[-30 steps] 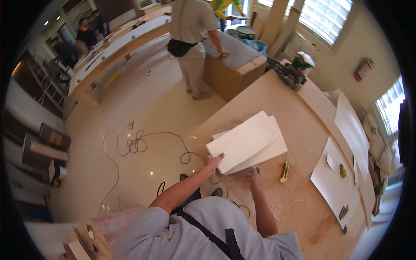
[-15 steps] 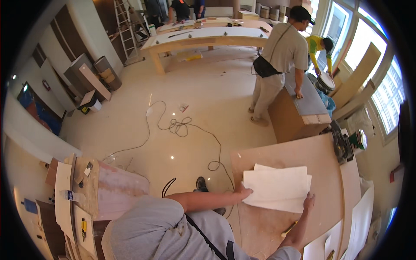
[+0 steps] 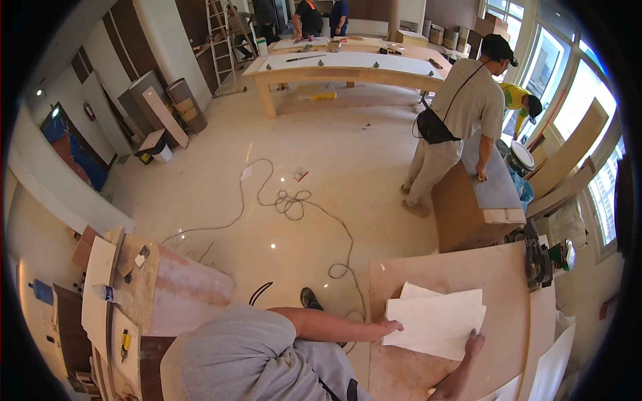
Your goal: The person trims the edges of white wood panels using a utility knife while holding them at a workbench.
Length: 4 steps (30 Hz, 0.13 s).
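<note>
A small stack of thin off-white sheets (image 3: 435, 319) lies over the brown board top at the lower right, its layers fanned slightly out of line. My left hand (image 3: 390, 327) grips the stack's left edge, thumb on top. At its lower right corner my right hand (image 3: 474, 343) holds the edge with bent fingers. Under the sheets is the brown board (image 3: 414, 374), dusty and scuffed. Whether the sheets touch the board all along, I cannot tell. Their exact material does not show.
A power tool (image 3: 535, 260) sits at the board's far right corner. A person (image 3: 461, 107) leans on a grey-topped box (image 3: 461, 207) beyond it. Cable (image 3: 291, 204) loops over the floor. A pinkish workpiece (image 3: 190, 291) stands left; a long white-topped table (image 3: 348, 63) is at the back.
The view has shifted, so the room sits lower and farther right. Both hands stay at the sheets, which now appear lower against the board. The person in yellow bends lower.
</note>
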Tool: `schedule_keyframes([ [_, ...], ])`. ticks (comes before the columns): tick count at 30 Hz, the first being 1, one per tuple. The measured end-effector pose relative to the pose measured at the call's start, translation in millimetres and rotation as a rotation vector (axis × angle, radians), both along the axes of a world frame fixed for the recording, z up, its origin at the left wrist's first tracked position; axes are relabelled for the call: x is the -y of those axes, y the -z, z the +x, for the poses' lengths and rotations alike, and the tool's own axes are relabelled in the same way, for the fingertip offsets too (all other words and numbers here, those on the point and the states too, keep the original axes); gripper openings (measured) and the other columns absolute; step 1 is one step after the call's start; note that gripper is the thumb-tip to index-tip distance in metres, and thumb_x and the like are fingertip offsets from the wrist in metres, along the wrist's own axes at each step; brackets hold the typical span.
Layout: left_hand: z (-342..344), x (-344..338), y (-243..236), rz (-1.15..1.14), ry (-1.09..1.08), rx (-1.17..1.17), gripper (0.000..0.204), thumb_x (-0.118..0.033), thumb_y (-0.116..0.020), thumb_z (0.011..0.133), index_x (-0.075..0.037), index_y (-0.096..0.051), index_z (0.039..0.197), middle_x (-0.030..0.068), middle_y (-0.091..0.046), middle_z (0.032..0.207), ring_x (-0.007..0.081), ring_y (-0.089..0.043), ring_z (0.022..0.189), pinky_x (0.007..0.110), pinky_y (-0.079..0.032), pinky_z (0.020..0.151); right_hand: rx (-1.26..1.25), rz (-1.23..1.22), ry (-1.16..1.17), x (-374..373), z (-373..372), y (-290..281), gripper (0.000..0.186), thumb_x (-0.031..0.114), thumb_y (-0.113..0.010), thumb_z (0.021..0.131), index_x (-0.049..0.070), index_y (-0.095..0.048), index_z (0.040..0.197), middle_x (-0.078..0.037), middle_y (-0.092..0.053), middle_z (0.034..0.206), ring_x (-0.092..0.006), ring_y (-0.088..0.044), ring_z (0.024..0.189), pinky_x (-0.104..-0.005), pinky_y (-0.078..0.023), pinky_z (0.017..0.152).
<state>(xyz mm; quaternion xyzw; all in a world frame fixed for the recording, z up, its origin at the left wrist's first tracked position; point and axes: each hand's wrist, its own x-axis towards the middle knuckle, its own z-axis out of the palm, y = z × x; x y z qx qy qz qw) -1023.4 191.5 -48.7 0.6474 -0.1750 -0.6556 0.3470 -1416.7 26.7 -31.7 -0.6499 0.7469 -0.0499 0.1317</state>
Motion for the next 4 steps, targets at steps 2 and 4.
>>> schedule_keyframes([
  [2,1.0,6.7,-1.4,0.016,0.019,-0.028,0.087,-0.029,-0.081,0.072,0.003,-0.050,0.147,0.0203,-0.060,0.144,0.0295,-0.059,0.132,0.040,-0.051,0.107,0.019,-0.020,0.250,-0.3,17.7,0.5,0.063,0.048,-0.051,0.106,-0.010,-0.066,0.126,-0.035,-0.062,0.132,-0.0490,-0.055,0.129,-0.0545,-0.039,0.115],
  [4,2.0,15.0,-6.2,0.209,0.074,0.048,0.093,-0.025,-0.079,0.078,-0.013,-0.039,0.161,0.0125,-0.049,0.158,0.0294,-0.043,0.149,0.038,-0.037,0.121,0.006,-0.034,0.302,7.9,32.9,-1.4,0.066,0.052,-0.051,0.105,-0.008,-0.067,0.127,-0.035,-0.061,0.134,-0.0492,-0.054,0.131,-0.0541,-0.040,0.115],
])
